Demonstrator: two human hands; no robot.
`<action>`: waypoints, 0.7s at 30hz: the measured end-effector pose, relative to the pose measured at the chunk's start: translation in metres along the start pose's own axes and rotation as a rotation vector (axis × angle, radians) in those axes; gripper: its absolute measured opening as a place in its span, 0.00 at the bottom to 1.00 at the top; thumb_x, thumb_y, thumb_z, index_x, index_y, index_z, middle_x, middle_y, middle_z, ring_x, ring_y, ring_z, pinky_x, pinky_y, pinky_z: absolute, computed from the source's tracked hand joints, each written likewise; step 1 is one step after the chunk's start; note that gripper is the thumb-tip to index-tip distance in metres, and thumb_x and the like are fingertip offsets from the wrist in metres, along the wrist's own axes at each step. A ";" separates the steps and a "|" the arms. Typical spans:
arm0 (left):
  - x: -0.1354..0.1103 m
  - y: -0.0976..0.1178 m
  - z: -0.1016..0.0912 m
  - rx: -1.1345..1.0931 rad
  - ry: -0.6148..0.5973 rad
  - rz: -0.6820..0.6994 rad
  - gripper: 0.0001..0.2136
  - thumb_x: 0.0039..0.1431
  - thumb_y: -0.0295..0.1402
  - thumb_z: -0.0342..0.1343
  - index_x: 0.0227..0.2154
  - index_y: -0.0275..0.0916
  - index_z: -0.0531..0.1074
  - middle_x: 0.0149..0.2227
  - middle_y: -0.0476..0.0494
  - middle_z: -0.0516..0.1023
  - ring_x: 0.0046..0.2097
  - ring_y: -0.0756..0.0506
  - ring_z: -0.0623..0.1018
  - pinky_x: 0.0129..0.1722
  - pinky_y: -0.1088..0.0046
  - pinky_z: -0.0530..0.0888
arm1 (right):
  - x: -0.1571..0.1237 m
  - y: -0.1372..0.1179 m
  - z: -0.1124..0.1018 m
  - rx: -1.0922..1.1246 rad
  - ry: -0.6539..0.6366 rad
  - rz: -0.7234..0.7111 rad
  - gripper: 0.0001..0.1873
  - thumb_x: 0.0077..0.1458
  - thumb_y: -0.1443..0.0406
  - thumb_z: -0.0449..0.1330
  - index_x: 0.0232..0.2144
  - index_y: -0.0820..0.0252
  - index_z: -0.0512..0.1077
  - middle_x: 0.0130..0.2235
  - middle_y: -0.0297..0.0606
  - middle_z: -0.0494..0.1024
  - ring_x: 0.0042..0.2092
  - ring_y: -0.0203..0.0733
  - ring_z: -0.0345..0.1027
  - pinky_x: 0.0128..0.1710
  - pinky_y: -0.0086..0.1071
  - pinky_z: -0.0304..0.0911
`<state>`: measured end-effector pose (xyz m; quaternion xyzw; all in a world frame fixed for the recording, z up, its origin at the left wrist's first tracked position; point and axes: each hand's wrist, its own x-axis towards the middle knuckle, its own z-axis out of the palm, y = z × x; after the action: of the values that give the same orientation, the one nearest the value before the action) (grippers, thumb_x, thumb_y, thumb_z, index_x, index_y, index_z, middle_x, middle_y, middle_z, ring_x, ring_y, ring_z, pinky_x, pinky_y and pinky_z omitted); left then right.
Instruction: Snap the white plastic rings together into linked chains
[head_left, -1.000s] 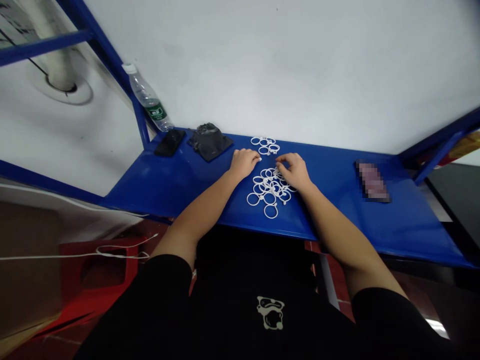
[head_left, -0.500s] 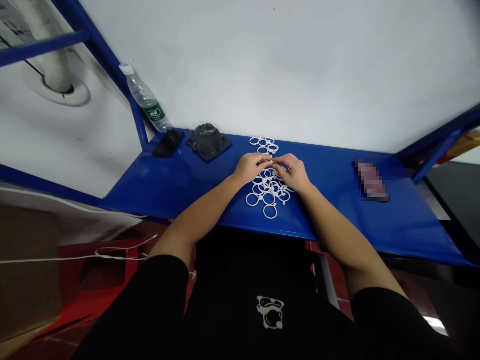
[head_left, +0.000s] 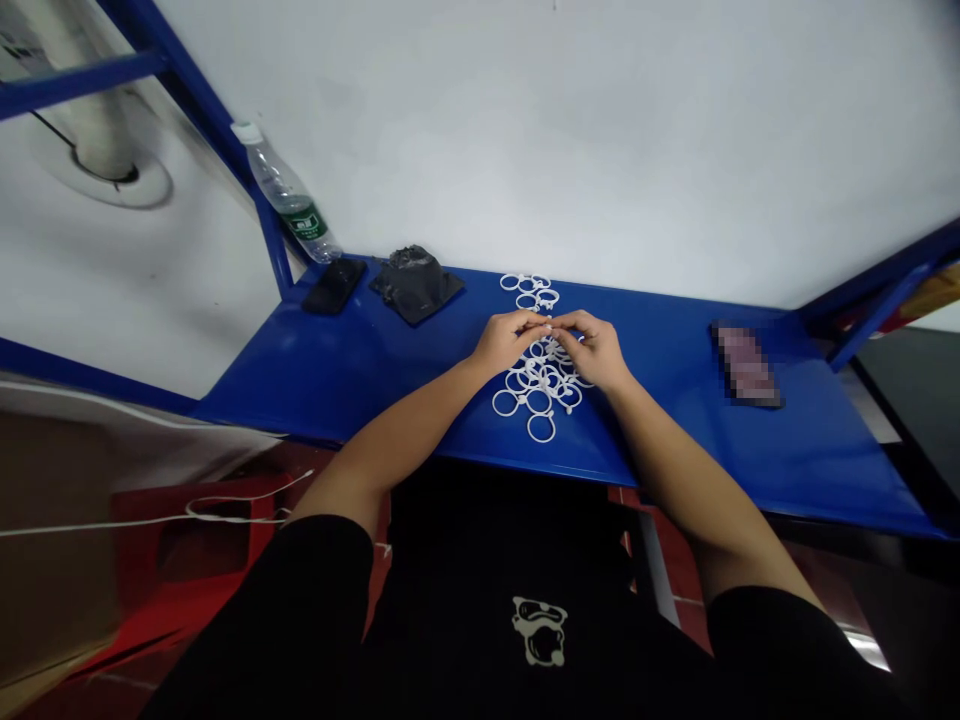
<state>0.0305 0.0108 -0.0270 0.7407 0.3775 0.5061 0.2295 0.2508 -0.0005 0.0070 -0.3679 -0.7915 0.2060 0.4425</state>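
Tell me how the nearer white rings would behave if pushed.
The white rings look thin, so each is probably light. Most overlap, so neighbours would likely drag along. Lying flat on the glossy blue tabletop, they'd probably slide rather than roll.

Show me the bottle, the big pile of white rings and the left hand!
Bottle (head_left: 286, 191): head view, on its clear plastic middle.
Big pile of white rings (head_left: 534, 368): head view, on rings near the pile's middle.
Left hand (head_left: 501, 342): head view, on the back of the hand.

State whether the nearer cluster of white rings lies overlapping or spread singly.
Mostly overlapping: on the blue table, many outlines of the white rings cross one another.
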 end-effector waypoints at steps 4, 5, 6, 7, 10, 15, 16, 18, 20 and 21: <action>-0.002 -0.002 -0.001 0.059 0.007 0.041 0.05 0.73 0.37 0.72 0.45 0.42 0.87 0.38 0.46 0.90 0.37 0.46 0.87 0.42 0.68 0.83 | -0.002 0.001 0.004 0.072 0.005 0.045 0.12 0.72 0.53 0.67 0.45 0.51 0.88 0.44 0.41 0.90 0.45 0.49 0.84 0.50 0.44 0.78; -0.002 -0.003 -0.002 0.084 0.005 0.054 0.05 0.72 0.38 0.72 0.44 0.43 0.87 0.37 0.46 0.89 0.37 0.46 0.86 0.42 0.67 0.83 | -0.002 0.001 0.005 0.081 -0.001 0.052 0.13 0.72 0.53 0.67 0.45 0.51 0.88 0.44 0.41 0.90 0.45 0.49 0.84 0.50 0.44 0.78; -0.001 -0.004 -0.003 0.108 0.004 0.071 0.05 0.72 0.38 0.72 0.44 0.43 0.87 0.37 0.46 0.89 0.38 0.46 0.86 0.43 0.67 0.83 | -0.002 0.001 0.006 0.084 -0.007 0.056 0.13 0.72 0.53 0.66 0.45 0.51 0.88 0.44 0.41 0.90 0.45 0.49 0.84 0.50 0.45 0.79; 0.000 -0.005 -0.003 0.130 0.002 0.093 0.05 0.72 0.38 0.72 0.43 0.43 0.87 0.38 0.45 0.89 0.39 0.45 0.86 0.44 0.66 0.83 | -0.002 0.000 0.005 0.075 -0.012 0.054 0.13 0.73 0.54 0.65 0.45 0.51 0.88 0.45 0.41 0.90 0.45 0.49 0.84 0.51 0.45 0.79; 0.004 -0.006 -0.005 0.201 0.000 0.164 0.04 0.74 0.36 0.71 0.46 0.44 0.87 0.41 0.43 0.88 0.43 0.44 0.86 0.48 0.63 0.83 | -0.002 -0.002 0.002 -0.017 -0.015 0.016 0.12 0.74 0.57 0.63 0.45 0.49 0.88 0.44 0.41 0.91 0.47 0.51 0.84 0.53 0.48 0.79; 0.008 -0.001 -0.002 0.352 -0.035 0.187 0.05 0.76 0.36 0.67 0.47 0.45 0.88 0.43 0.43 0.86 0.47 0.42 0.84 0.52 0.58 0.80 | -0.004 0.000 -0.010 -0.121 0.063 0.059 0.14 0.73 0.56 0.64 0.54 0.50 0.86 0.47 0.41 0.91 0.48 0.51 0.86 0.54 0.48 0.80; 0.008 0.002 -0.001 0.371 -0.057 0.185 0.05 0.76 0.36 0.68 0.46 0.44 0.88 0.44 0.42 0.86 0.48 0.41 0.84 0.53 0.57 0.79 | -0.003 0.002 -0.013 -0.138 0.077 0.080 0.15 0.73 0.56 0.63 0.54 0.50 0.85 0.47 0.42 0.91 0.48 0.52 0.86 0.54 0.48 0.80; 0.007 0.007 0.001 0.401 -0.103 0.169 0.04 0.75 0.36 0.69 0.45 0.44 0.88 0.50 0.40 0.86 0.53 0.39 0.83 0.56 0.56 0.78 | 0.001 0.010 -0.018 -0.202 0.074 0.103 0.14 0.74 0.56 0.61 0.51 0.51 0.86 0.48 0.43 0.91 0.49 0.52 0.86 0.54 0.49 0.80; 0.006 0.011 0.002 0.426 -0.157 0.138 0.03 0.73 0.35 0.70 0.44 0.44 0.88 0.58 0.39 0.85 0.60 0.36 0.81 0.60 0.53 0.77 | 0.011 0.021 -0.021 -0.275 0.001 0.112 0.15 0.74 0.58 0.60 0.51 0.52 0.86 0.49 0.44 0.91 0.50 0.54 0.85 0.54 0.49 0.80; 0.005 0.014 0.002 0.431 -0.186 0.124 0.03 0.73 0.34 0.70 0.44 0.44 0.88 0.60 0.39 0.84 0.62 0.35 0.80 0.63 0.52 0.76 | 0.017 0.027 -0.022 -0.307 -0.054 0.116 0.15 0.73 0.60 0.60 0.52 0.53 0.86 0.50 0.45 0.91 0.51 0.54 0.85 0.54 0.49 0.80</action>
<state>0.0380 0.0066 -0.0152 0.8378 0.4079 0.3565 0.0684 0.2746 0.0299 0.0104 -0.4706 -0.8026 0.1178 0.3471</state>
